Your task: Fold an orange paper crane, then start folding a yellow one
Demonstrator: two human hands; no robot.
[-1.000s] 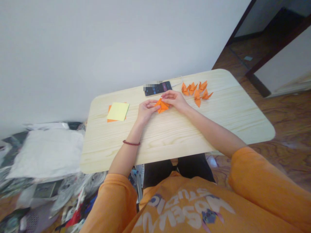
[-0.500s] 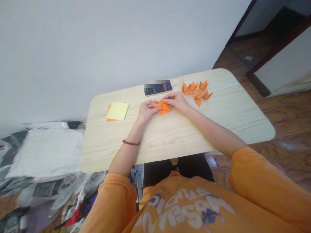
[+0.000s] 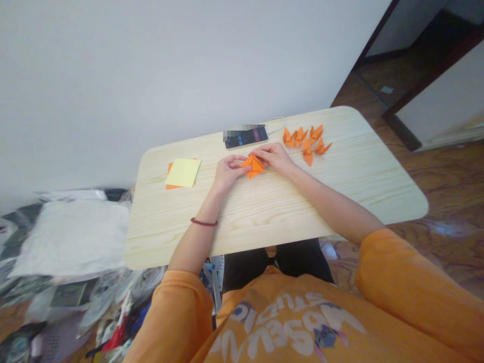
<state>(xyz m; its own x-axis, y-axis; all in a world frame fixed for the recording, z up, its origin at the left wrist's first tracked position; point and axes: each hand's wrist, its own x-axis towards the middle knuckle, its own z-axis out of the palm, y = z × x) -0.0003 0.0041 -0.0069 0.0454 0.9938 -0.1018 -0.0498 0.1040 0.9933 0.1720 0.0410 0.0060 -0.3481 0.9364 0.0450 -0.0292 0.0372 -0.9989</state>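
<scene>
Between my hands, over the middle of the light wooden table (image 3: 264, 212), is a partly folded piece of orange origami paper (image 3: 254, 167) with creased, pointed flaps. My left hand (image 3: 229, 173) pinches its left side between thumb and fingers. On the upper right side, the fingers of my right hand (image 3: 273, 155) are closed on the same paper; some fingertips are hidden behind it. Several finished orange paper cranes (image 3: 307, 148) sit in a group to the right of my right hand.
A phone (image 3: 245, 137) with a white cable lies at the table's back edge, by the wall. To the left rests a yellow sheet (image 3: 184, 173) stacked on an orange sheet (image 3: 173, 187). Beside the table's left end are a white bag (image 3: 75, 237) and clutter.
The top of the orange paper now looks more pointed, with its flaps shifted slightly. Both hands keep almost the same place and grip.
</scene>
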